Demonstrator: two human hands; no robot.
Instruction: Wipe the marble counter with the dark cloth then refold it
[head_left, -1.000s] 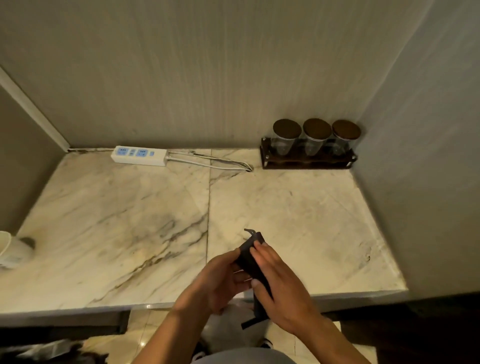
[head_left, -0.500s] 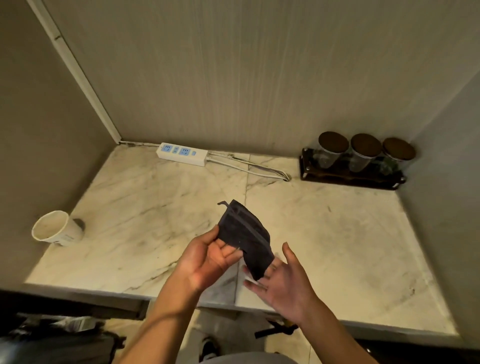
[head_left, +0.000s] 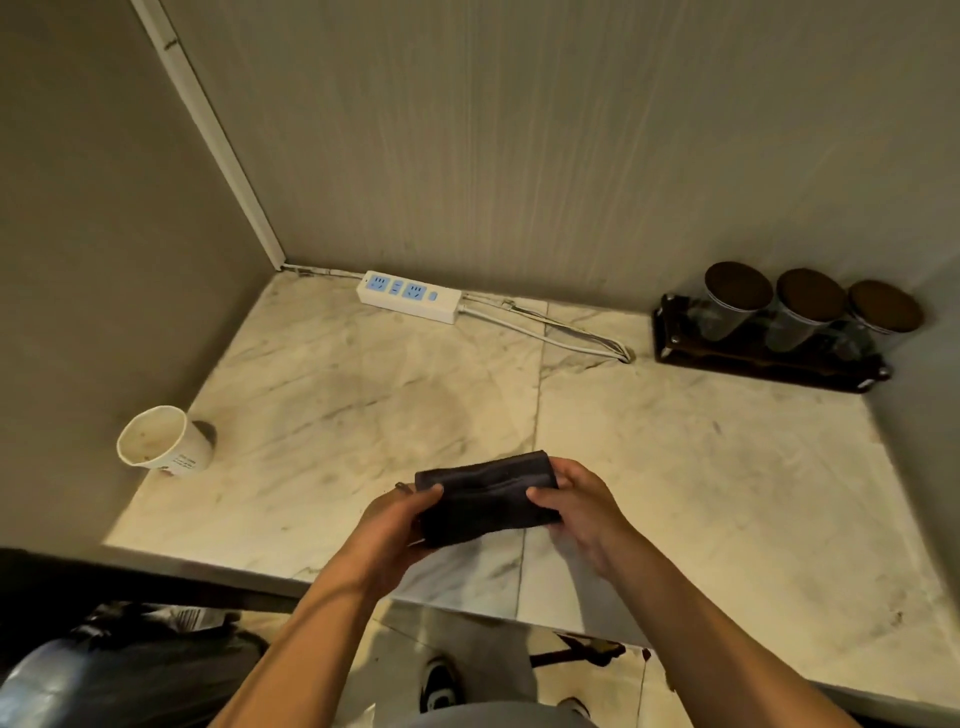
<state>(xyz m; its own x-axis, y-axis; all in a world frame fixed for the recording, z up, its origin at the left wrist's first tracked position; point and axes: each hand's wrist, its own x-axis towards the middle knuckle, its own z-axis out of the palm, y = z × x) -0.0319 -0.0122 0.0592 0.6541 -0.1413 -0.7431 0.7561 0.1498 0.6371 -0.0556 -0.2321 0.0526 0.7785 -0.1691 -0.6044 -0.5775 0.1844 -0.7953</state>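
The dark cloth is folded into a small flat rectangle and held level just above the front middle of the marble counter. My left hand grips its left end, thumb on top. Its right end is pinched by my right hand, with the fingers curled over the edge. Both hands hold the cloth stretched between them, over the seam in the marble.
A white paper cup stands at the counter's left edge. At the back lie a white power strip with its cable and, at the right, a dark tray holding three lidded jars. Walls close in three sides.
The cloth hung from my left hand with my right hand open beneath it; now both hands grip it as a horizontal folded rectangle. The view has swung left.
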